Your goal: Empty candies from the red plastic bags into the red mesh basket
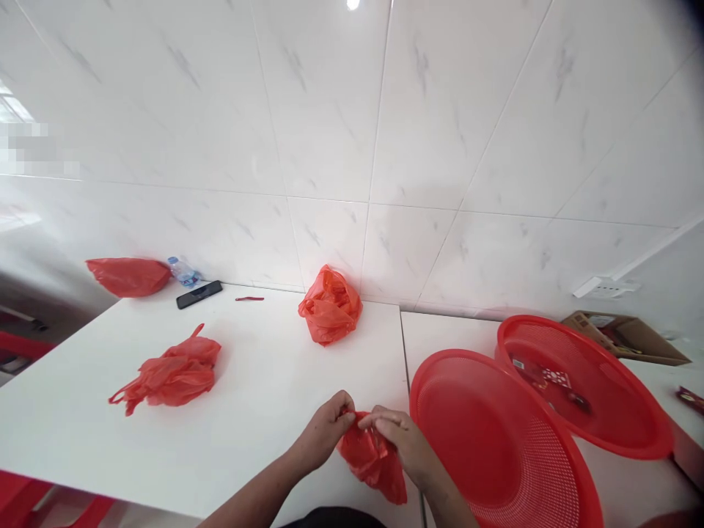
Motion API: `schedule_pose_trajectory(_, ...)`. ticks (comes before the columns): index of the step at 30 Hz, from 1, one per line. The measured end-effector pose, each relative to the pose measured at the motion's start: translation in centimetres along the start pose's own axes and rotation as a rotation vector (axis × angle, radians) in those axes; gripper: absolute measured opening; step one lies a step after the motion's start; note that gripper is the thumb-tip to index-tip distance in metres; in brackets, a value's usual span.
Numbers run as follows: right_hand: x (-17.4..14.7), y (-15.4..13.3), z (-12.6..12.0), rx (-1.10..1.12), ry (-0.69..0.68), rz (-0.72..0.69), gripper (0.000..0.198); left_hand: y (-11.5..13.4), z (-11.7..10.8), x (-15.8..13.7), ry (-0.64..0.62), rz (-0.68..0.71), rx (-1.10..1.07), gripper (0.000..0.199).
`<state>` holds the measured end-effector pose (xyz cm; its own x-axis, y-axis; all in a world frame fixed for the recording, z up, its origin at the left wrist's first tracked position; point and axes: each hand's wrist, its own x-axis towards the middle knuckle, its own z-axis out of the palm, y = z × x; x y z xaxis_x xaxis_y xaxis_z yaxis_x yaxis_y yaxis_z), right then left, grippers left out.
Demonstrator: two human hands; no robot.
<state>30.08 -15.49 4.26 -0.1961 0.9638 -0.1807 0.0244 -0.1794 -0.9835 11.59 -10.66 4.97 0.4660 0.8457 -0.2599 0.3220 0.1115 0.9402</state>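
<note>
Near the table's front edge, my left hand [330,429] pinches the top edge of a red plastic bag [374,466]. My right hand [399,436] is closed on the same bag's mouth from the other side, fingers bent over the rim. The bag hangs down crumpled between both hands, and what is inside cannot be made out. Just right of my right hand stands a large red plastic basket [473,433] with perforated sides. Further off to the left lies a knotted red bag [173,370], and another bunched red bag [330,308] sits against the wall.
A second red basket [621,396] holds a few small packets. Behind it is an open cardboard box [660,348]. Toward the back left are a black phone [199,295], a water bottle [184,273], a filled red bag [129,277] and a thin red strip [249,298].
</note>
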Motion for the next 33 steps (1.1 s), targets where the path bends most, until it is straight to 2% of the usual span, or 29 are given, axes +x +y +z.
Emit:
schedule_pose_trajectory(1, 0.2, 0.1, 0.1, 0.019, 0.001, 0.025, 0.028, 0.1, 0.2, 0.1, 0.023, -0.024, 0.009, 0.005)
schedule_pose_trajectory(2, 0.4, 0.3, 0.3, 0.002, 0.026, 0.046, 0.033, 0.2, 0.3, 0.1, 0.046, -0.041, 0.018, 0.005)
schedule_pose_trajectory(4, 0.9, 0.6, 0.5, -0.167, 0.157, 0.070, 0.041, 0.4, 0.7, 0.1, 0.056, -0.057, 0.021, 0.004)
schedule_pose_trajectory(6, 1.3, 0.9, 0.8, -0.348, 0.246, 0.085, 0.035, 0.6, 0.9, 0.0, 0.039, -0.050, 0.040, 0.003)
schedule_pose_trajectory(8, 1.5, 1.1, 1.0, -0.388, 0.257, 0.087, 0.033, 0.7, 1.0, -0.1, 0.035, -0.047, 0.072, 0.002)
schedule_pose_trajectory(10, 1.4, 1.2, 1.1, -0.253, 0.209, 0.086, 0.035, 0.7, 1.0, -0.3, 0.044, -0.059, 0.113, 0.001)
schedule_pose_trajectory(13, 1.3, 1.4, 0.7, 0.064, 0.120, 0.123, 0.036, 0.3, 0.7, -0.6, 0.056, -0.074, 0.191, 0.002)
schedule_pose_trajectory(15, 1.3, 1.9, -0.1, 0.113, 0.151, 0.130, 0.035, -0.2, 0.1, -1.0, 0.053, -0.033, 0.242, 0.004)
schedule_pose_trajectory(18, 1.5, 3.1, -1.6, -0.132, 0.382, 0.078, 0.026, -1.3, -1.3, -1.9, 0.008, 0.049, 0.345, 0.008)
schedule_pose_trajectory(21, 1.3, 4.5, -2.8, -0.370, 0.591, 0.053, 0.026, -2.6, -3.0, -2.9, -0.068, -0.079, 0.533, 0.010)
schedule_pose_trajectory(24, 0.8, 5.2, -3.2, -0.449, 0.619, 0.081, 0.029, -3.6, -4.1, -3.6, -0.147, -0.237, 0.685, 0.015)
schedule_pose_trajectory(27, 0.2, 5.2, -2.9, -0.506, 0.531, 0.070, 0.030, -3.9, -4.2, -3.6, -0.174, -0.265, 0.735, 0.015)
schedule_pose_trajectory(29, -0.2, 5.1, -2.8, -0.543, 0.482, 0.042, 0.031, -3.8, -3.6, -3.1, -0.159, -0.239, 0.739, 0.028)
schedule_pose_trajectory(33, -1.0, 5.8, -2.8, -0.533, 0.501, -0.019, 0.038, -3.9, -0.8, -1.4, -0.105, -0.063, 0.663, 0.085)
